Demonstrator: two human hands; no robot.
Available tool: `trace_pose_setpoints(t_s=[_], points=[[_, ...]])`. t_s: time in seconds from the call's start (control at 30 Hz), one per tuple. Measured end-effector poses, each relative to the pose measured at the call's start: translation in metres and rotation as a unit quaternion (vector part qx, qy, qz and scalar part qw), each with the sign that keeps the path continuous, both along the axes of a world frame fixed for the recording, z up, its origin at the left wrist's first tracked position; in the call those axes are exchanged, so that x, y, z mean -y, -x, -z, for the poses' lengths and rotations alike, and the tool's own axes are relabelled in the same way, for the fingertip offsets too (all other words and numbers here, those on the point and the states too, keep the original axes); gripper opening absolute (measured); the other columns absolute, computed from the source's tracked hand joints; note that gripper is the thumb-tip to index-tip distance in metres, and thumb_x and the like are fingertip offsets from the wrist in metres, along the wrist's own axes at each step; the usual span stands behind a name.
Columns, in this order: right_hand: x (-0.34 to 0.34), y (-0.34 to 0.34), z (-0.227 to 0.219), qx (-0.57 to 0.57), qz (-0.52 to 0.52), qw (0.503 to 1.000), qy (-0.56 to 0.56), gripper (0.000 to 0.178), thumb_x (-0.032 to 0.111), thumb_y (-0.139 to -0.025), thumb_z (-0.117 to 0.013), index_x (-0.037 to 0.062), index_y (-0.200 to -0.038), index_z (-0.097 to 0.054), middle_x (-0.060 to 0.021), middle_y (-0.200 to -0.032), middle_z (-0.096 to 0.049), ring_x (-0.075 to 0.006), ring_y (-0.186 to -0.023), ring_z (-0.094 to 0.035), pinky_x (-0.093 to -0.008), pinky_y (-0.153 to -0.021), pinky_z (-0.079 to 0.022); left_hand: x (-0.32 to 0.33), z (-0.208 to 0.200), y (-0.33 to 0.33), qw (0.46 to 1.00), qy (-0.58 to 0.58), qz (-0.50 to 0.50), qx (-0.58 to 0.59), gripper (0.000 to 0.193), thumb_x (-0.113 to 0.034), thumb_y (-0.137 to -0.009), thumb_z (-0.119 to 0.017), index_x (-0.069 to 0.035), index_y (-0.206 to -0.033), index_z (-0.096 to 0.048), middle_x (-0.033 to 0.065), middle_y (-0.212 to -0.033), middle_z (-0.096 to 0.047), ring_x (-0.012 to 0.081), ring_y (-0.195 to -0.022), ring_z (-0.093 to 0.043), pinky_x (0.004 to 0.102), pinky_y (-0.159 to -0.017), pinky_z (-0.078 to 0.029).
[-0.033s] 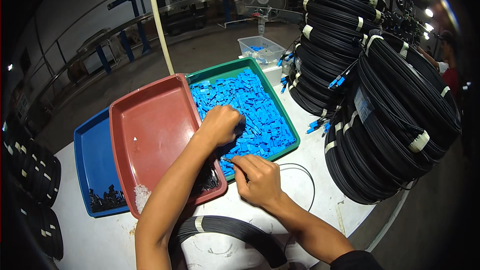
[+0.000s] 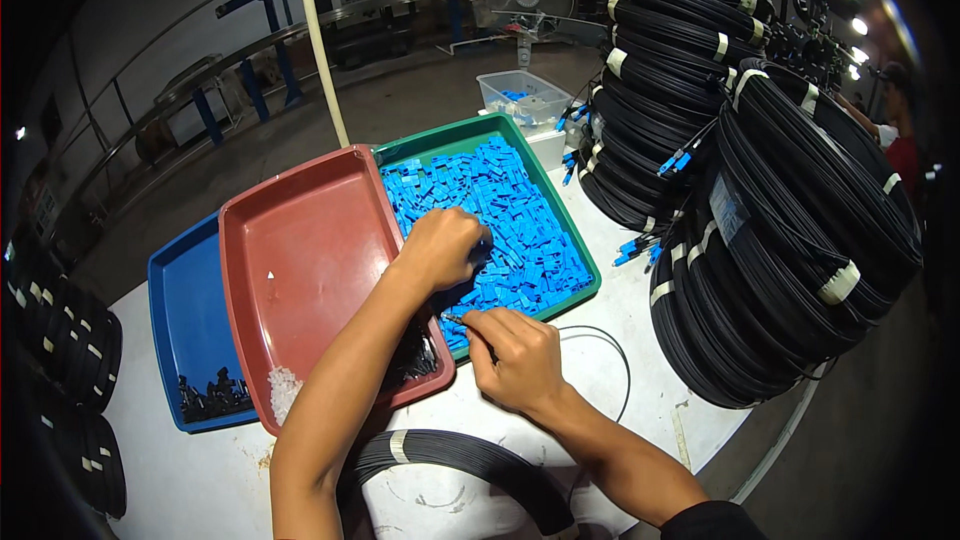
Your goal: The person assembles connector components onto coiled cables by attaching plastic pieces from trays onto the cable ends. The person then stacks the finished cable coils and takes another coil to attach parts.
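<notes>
Here, the left hand (image 2: 445, 248) reaches over a shallow green plastic tray (image 2: 455, 142) heaped with small, bright-blue rectangular plastic pieces (image 2: 535, 250), its fingers curled downward among them; their tips are hidden, so I cannot tell whether they hold anything. The right hand (image 2: 517, 352), at the near edge of the same tray, has its thumb and fingers drawn narrow, pinching a small, slim dark piece with a shiny tip (image 2: 453, 318) just above the blue pieces. Right of that hand, a thin black cable (image 2: 628, 380) bows across the white counter (image 2: 180, 480) toward a flat coil of black cable with a pale band (image 2: 470, 452), which lies between the forearms. A reddish-brown plastic tray (image 2: 310, 270) overlaps the green tray's left side, with whitish translucent bits (image 2: 284, 392) in its near left corner and small black parts (image 2: 414, 362) partly behind the left forearm. Farther left, a blue plastic tray (image 2: 200, 310) contains black plastic parts (image 2: 213, 400). Large banded black cable coils (image 2: 790, 240) stand on the right.
</notes>
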State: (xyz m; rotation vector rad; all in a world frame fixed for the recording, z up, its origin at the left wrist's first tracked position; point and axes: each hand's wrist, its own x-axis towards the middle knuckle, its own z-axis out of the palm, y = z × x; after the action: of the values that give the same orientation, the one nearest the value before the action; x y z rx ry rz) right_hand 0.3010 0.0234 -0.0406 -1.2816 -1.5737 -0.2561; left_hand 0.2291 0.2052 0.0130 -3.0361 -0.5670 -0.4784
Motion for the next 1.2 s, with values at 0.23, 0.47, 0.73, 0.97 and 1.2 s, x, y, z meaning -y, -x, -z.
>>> trace_pose_setpoints(t_s=[0.23,0.47,0.73,0.97,1.2], points=[[0.001,0.001,0.003,0.009,-0.019,1.0,-0.003,0.019,0.003,-0.08,-0.069,0.0035,-0.099,-0.072,-0.0097,-0.077,-0.065,-0.0274,-0.067,-0.067,-0.0387,-0.06,-0.054,0.018,-0.018,0.024,0.961,0.2,-0.001,0.19,0.022,-0.01,-0.08,-0.079,0.0,-0.099,-0.074,0.0158,-0.086,-0.069,0.0296,-0.08,-0.068,0.0407,-0.076,-0.054],[0.002,0.014,0.005,0.003,-0.101,0.995,-0.008,0.017,0.001,-0.082,-0.07,0.0025,-0.099,-0.07,-0.0116,-0.083,-0.068,-0.0304,-0.071,-0.068,-0.0401,-0.062,-0.054,0.049,-0.014,0.098,0.852,0.402,-0.027,0.334,0.018,-0.004,-0.084,-0.081,-0.002,-0.094,-0.066,0.0023,-0.086,-0.069,0.0076,-0.078,-0.063,0.0263,-0.07,-0.051],[0.012,0.028,-0.001,-0.057,-0.24,0.965,0.087,0.017,0.007,-0.09,-0.071,0.0011,-0.106,-0.07,-0.0172,-0.103,-0.073,-0.0337,-0.091,-0.072,-0.0388,-0.081,-0.057,0.133,-0.017,0.192,0.86,0.391,-0.104,0.312,0.018,-0.001,-0.088,-0.076,0.0,-0.101,-0.064,0.0091,-0.099,-0.072,0.0132,-0.088,-0.068,0.0292,-0.082,-0.055],[0.029,0.049,-0.02,-0.031,-0.316,0.943,0.101,0.018,0.008,-0.091,-0.071,-0.0011,-0.106,-0.07,-0.0168,-0.101,-0.074,-0.0328,-0.09,-0.073,-0.0392,-0.081,-0.057,0.193,-0.008,0.219,0.912,0.241,-0.173,0.283,0.024,-0.014,-0.084,-0.082,-0.003,-0.104,-0.078,0.0103,-0.089,-0.076,0.0125,-0.066,-0.064,0.028,-0.062,-0.052],[0.041,0.067,-0.028,-0.035,-0.368,0.918,0.143,0.021,0.007,-0.091,-0.071,-0.0001,-0.111,-0.069,-0.0158,-0.101,-0.074,-0.0315,-0.088,-0.072,-0.038,-0.077,-0.057,0.197,0.005,0.229,0.906,0.209,-0.158,0.334,0.021,-0.013,-0.084,-0.082,-0.004,-0.103,-0.079,0.0115,-0.086,-0.076,0.0143,-0.067,-0.066,0.0274,-0.061,-0.053]])
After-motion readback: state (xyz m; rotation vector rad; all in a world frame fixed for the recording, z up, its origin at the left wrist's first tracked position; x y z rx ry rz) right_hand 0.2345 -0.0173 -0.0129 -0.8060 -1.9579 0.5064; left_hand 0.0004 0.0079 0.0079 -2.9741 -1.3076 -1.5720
